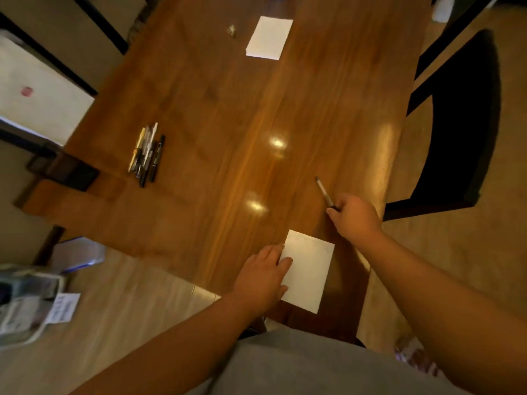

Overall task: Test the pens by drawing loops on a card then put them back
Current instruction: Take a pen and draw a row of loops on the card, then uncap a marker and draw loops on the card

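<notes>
Your left hand (263,276) lies flat, pinning the white card (309,273) at the wooden table's (214,95) near edge. Your right hand (355,216) grips a pen (323,191) just beyond the card; the other pens (147,152) lie bundled far left of it.

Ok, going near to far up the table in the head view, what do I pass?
Card under the left hand → right hand's pen → bunch of pens → stack of blank cards.

Two hands are over the table – one pen (324,193) in the right. About six pens (147,154) lie bunched far left. One card (309,276) near; one card stack (269,37) far.
</notes>
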Demonstrator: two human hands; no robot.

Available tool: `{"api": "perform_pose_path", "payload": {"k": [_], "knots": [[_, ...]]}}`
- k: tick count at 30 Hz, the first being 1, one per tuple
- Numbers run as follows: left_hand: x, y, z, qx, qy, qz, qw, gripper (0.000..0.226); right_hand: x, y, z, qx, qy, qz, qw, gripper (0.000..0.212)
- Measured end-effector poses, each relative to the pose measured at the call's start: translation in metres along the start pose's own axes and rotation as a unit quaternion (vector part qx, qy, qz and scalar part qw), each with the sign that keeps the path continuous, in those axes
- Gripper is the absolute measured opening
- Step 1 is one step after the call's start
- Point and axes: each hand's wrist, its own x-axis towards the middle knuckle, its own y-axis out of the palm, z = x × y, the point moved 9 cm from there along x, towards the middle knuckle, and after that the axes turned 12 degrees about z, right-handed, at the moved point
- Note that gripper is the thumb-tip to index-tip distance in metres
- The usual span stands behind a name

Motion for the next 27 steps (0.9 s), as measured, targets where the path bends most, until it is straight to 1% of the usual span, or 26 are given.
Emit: {"api": "perform_pose_path", "payload": {"k": [3, 6, 11, 16, 20, 23, 25, 27], "knots": [[0.0, 0.005, 0.004, 0.0, -0.009, -0.01, 1.0, 0.061, 0.003, 0.002, 0.001, -0.024, -0.008, -0.013, 1.0, 0.026], [0.001, 0.006, 0.007, 0.0, -0.01, -0.022, 1.0, 0.06, 0.006, 0.002, -0.001, -0.017, -0.022, -0.017, 0.999, 0.023], [0.0, 0.01, 0.008, -0.008, -0.011, -0.027, 1.0, 0.061, 0.005, 0.006, -0.01, -0.021, -0.018, -0.016, 1.0, 0.02], [-0.001, 0.007, 0.01, -0.015, -0.008, -0.032, 0.999, 0.06, 0.0, 0.005, -0.017, -0.005, -0.025, -0.014, 1.0, 0.022], [-0.002, 0.004, 0.012, -0.036, -0.002, -0.042, 0.998, 0.057, -0.014, 0.004, -0.027, -0.021, -0.022, -0.018, 0.999, 0.026], [-0.005, -0.001, 0.017, -0.085, -0.004, -0.056, 0.995, 0.051, -0.034, 0.006, -0.032, -0.022, -0.032, -0.039, 0.998, 0.024], [-0.011, -0.006, 0.027, -0.13, -0.023, -0.078, 0.988, 0.039, -0.053, 0.011, -0.031, -0.016, -0.047, -0.064, 0.997, 0.02], [-0.021, -0.006, 0.046, -0.193, -0.059, -0.079, 0.976, 0.026, -0.074, 0.021, -0.026, -0.011, -0.063, -0.075, 0.995, 0.018]]}}
